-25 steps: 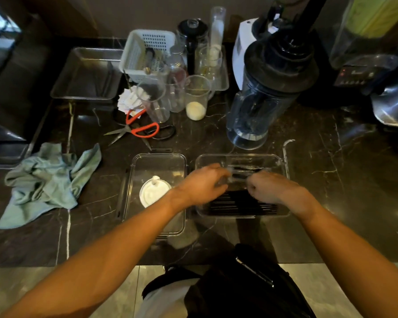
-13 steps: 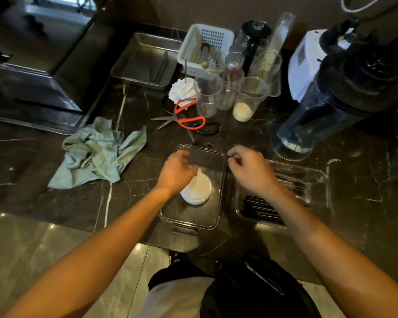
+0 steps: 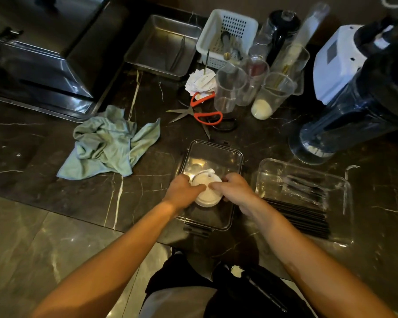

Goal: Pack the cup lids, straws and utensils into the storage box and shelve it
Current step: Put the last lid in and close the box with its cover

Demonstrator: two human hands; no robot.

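Observation:
A small stack of white cup lids point(image 3: 207, 192) sits in a shallow clear container with black latches point(image 3: 214, 154) near the counter's front edge. My left hand point(image 3: 182, 191) grips the stack from the left and my right hand point(image 3: 237, 191) grips it from the right, fingertips meeting on top. To the right stands the clear storage box point(image 3: 347, 198). Inside it lie black straws point(image 3: 303, 222) at the front and clear-wrapped dark utensils point(image 3: 306, 187) behind them.
A crumpled green cloth point(image 3: 110, 143) lies left of the latched container. Orange-handled scissors point(image 3: 200, 113) and clear measuring cups point(image 3: 230, 88) stand behind it. A dark blender jar point(image 3: 354, 115) is at the right, a metal tray point(image 3: 163, 47) and white basket point(image 3: 228, 35) at the back.
Both hands left the storage box, moved left to the latched container and closed around the cup lids. The view has swung left.

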